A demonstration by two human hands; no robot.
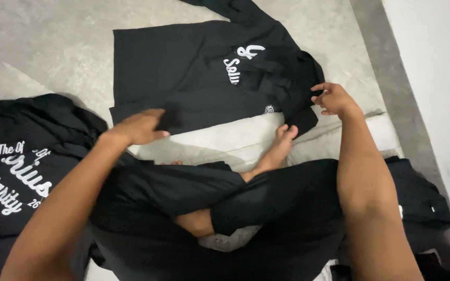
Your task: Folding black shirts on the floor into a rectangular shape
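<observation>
Sitting cross-legged on a pale grey carpeted floor (53,47), black trousers, one bare foot (279,145) poking out. A black cotton shirt with white script lettering (194,73) is spread flat in front. Left hand (139,127) lies flat on its near edge, right hand (334,99) pinches the fabric at its right end. Another black printed shirt (22,171) is crumpled at the left, and a folded black garment (423,198) lies at the right by the white wall (438,78).

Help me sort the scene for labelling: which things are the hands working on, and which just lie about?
In hand:
- left hand and right hand, both on the black shirt spread in front

Lying about:
- black printed garment at the left
- dark clothing pile at the right
- grey floor covering
</observation>
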